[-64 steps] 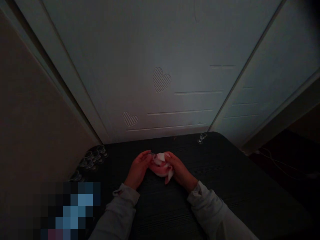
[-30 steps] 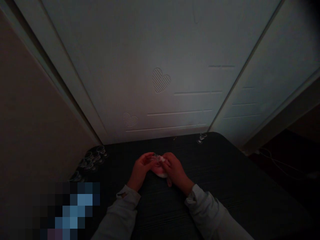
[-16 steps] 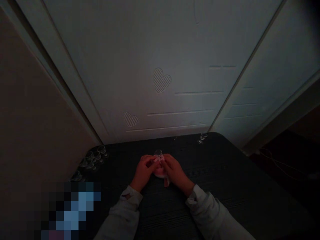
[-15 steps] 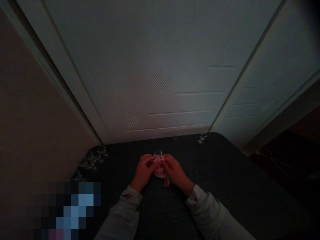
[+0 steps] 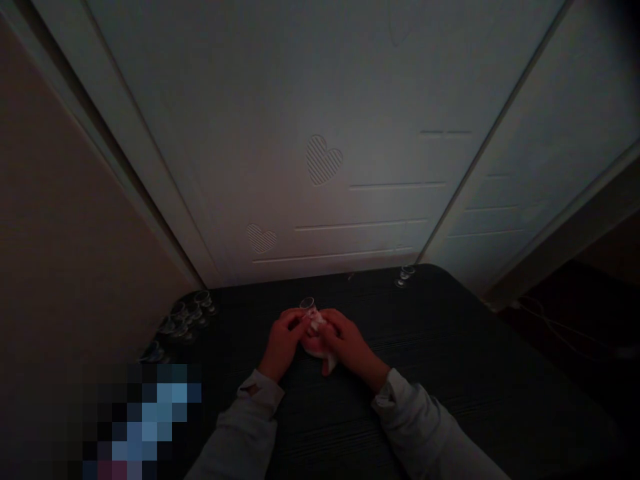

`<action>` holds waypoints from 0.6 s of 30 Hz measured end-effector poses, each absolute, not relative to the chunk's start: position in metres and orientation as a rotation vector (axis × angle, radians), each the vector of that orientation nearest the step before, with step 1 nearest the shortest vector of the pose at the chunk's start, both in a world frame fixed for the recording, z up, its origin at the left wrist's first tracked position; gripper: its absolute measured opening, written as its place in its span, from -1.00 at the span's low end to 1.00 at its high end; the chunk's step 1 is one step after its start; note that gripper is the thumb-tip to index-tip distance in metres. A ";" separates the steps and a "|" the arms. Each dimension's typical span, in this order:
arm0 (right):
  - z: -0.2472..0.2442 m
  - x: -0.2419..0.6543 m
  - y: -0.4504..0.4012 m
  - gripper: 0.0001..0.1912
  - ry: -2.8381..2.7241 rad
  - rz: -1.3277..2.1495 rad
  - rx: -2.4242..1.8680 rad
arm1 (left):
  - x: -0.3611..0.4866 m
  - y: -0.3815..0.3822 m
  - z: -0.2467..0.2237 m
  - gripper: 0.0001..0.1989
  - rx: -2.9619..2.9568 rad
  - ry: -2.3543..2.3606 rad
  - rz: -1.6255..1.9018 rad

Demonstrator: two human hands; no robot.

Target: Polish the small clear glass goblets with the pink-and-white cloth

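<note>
Over the middle of the dark table my two hands meet around a small clear stemmed glass (image 5: 307, 305). Its rim tilts up and to the left above my fingers; its lower part is hidden. My left hand (image 5: 284, 339) is closed on the glass from the left side. On the right, my right hand (image 5: 349, 338) pinches a bunched pink-and-white cloth (image 5: 316, 345) against the glass. A loose end of this cloth hangs below the fingers. Dim light blurs the fine detail of the fingertips.
Several similar glasses (image 5: 193, 311) stand grouped at the table's left edge. Another stemmed glass (image 5: 405, 275) is at the back right. A pale panel with carved hearts (image 5: 324, 160) rises behind the dark table (image 5: 440, 373). Cables (image 5: 555, 327) lie beyond the right edge.
The glass has tipped and shifted slightly left, from nearly upright. The cloth has bunched differently between my hands, which remain in nearly the same place.
</note>
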State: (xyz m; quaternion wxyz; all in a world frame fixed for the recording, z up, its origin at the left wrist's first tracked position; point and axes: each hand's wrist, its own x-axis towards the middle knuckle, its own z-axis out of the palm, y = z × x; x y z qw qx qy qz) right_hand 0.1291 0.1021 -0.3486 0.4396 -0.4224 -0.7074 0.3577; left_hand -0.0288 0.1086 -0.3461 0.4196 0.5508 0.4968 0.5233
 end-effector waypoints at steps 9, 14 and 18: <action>-0.348 0.127 0.097 -0.83 -1.741 0.931 -1.097 | -0.025 0.107 -0.345 -0.83 1.238 1.194 1.243; -0.344 0.129 0.094 -0.78 -1.751 0.963 -1.017 | -0.026 0.106 -0.344 -0.82 1.220 1.177 1.230; -0.344 0.130 0.094 -0.80 -1.724 0.979 -0.957 | -0.026 0.107 -0.345 -0.83 1.211 1.173 1.229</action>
